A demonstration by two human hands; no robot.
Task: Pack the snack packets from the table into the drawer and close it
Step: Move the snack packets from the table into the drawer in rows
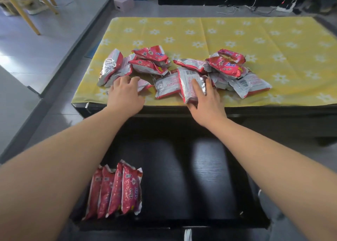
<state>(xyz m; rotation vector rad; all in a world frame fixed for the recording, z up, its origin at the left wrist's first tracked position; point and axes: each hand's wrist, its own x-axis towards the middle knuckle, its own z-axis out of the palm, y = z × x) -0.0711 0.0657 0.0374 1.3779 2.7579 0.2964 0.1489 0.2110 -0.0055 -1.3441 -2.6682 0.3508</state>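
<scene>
While right hand (207, 102) grips a table-edge packet (190, 77), left hand (124, 95) touches another packet (145, 84), grasp unclear.

Arms outstretched; left hand (125, 95), right hand (207, 102) palm-down, fingers bent

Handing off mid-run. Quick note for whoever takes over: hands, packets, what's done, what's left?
Left hand: fingers bent over a small packet at the left of the pile; I cannot tell whether it has a firm grip.
Right hand: pinches a silver-backed packet at the table's near edge, thumb under, fingers on top.
Done: drawer is open, with four packets standing on edge at its left side.
Left: move the pile of loose packets from the yellow flowered cloth into the drawer, then close it.
</scene>
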